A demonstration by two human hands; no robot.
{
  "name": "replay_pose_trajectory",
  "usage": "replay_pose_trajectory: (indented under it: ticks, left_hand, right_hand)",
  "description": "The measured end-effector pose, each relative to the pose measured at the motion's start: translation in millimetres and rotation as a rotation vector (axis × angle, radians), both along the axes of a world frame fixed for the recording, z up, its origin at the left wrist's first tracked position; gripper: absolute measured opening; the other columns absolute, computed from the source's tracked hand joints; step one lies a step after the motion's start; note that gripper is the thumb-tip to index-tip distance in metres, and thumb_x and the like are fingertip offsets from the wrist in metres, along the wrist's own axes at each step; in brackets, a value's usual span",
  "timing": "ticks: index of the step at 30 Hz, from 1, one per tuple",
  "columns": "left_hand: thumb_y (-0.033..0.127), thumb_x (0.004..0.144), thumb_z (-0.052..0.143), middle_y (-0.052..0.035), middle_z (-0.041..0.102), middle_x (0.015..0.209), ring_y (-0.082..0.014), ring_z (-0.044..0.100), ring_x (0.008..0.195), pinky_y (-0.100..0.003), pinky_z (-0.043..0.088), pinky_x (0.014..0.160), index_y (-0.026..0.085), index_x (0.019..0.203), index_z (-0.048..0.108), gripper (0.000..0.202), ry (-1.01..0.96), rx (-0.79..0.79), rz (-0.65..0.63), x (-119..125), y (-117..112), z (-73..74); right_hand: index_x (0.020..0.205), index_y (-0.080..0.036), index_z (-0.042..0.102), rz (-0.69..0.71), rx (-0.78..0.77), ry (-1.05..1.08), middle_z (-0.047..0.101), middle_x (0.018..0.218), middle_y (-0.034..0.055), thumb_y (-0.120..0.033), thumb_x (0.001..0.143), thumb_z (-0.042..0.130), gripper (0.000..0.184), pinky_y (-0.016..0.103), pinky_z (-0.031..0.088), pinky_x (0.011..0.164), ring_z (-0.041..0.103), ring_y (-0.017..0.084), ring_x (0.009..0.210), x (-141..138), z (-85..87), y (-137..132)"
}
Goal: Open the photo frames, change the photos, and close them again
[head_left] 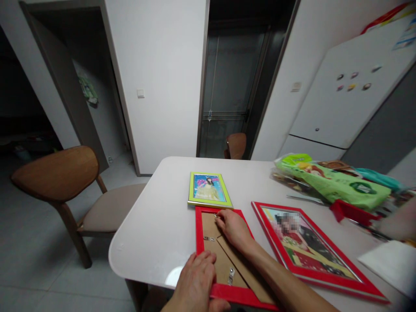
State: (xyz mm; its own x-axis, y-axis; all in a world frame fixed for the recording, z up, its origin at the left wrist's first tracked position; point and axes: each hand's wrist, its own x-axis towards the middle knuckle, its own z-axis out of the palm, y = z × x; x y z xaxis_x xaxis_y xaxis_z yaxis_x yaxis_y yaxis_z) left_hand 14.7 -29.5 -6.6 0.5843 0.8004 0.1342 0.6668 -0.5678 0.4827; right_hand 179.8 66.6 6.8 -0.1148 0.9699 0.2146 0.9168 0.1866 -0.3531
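A red picture frame (199,229) lies face down on the table, its brown backing board (224,260) and folded stand facing up. My left hand (196,277) grips the frame's near left corner, fingers over the left edge and thumb at the near edge. At the far end of the backing, my right hand (234,227) has its fingertips pinched at a small metal clip (216,215), partly covered by the fingers. Two more metal fittings show on the board, a hanger (231,276) and a clip (209,238).
Beyond the red frame lies a green-framed picture (209,190). To the right are a second red-framed picture (316,247), a green bag (344,182), a red object (354,215) and white paper (391,262). A wooden chair (58,173) stands left of the white table (152,229).
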Motion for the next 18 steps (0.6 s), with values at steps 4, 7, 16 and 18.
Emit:
replay_pose_trajectory:
  ticks: [4,7,16,18]
  left_hand:
    - [0.039,0.047,0.074,-0.0153,0.045,0.121,-0.0297,0.04,0.112,-0.048,0.03,0.094,0.014,0.107,0.047,0.07,-0.004,0.01,0.015,3.7,-0.3,-5.0]
    - [0.039,0.043,0.076,-0.0167,0.047,0.12,-0.0314,0.041,0.111,-0.049,0.031,0.093,0.013,0.107,0.047,0.075,0.001,0.04,0.046,9.5,1.0,-8.9]
    - [0.049,0.059,0.063,-0.0106,0.056,0.097,-0.0259,0.052,0.094,-0.047,0.036,0.089,0.018,0.082,0.047,0.042,-0.239,0.283,-0.016,2.2,-0.5,-15.8]
    - [0.049,0.065,0.058,-0.0083,0.056,0.093,-0.0232,0.053,0.09,-0.041,0.039,0.085,0.02,0.073,0.044,0.033,-0.341,0.311,0.026,2.5,-7.6,-12.3]
  right_hand:
    - [0.075,-0.016,0.06,-0.122,-0.014,0.013,0.063,0.076,0.0083,-0.027,0.077,0.041,0.022,0.025,0.034,0.059,0.056,0.017,0.071,2.4,-9.6,18.0]
    - [0.074,-0.016,0.06,-0.163,-0.003,0.05,0.063,0.076,0.0094,-0.026,0.075,0.042,0.02,0.026,0.035,0.058,0.056,0.018,0.07,0.1,-9.6,20.9]
    - [0.095,-0.015,0.056,-0.137,0.047,0.436,0.062,0.097,0.0081,-0.035,0.078,0.033,0.035,0.026,0.041,0.076,0.056,0.017,0.088,46.6,15.3,-37.5]
    - [0.1,-0.014,0.053,-0.259,-0.001,0.713,0.061,0.1,0.0094,-0.041,0.076,0.033,0.041,0.029,0.044,0.074,0.058,0.019,0.087,64.1,14.0,-59.3]
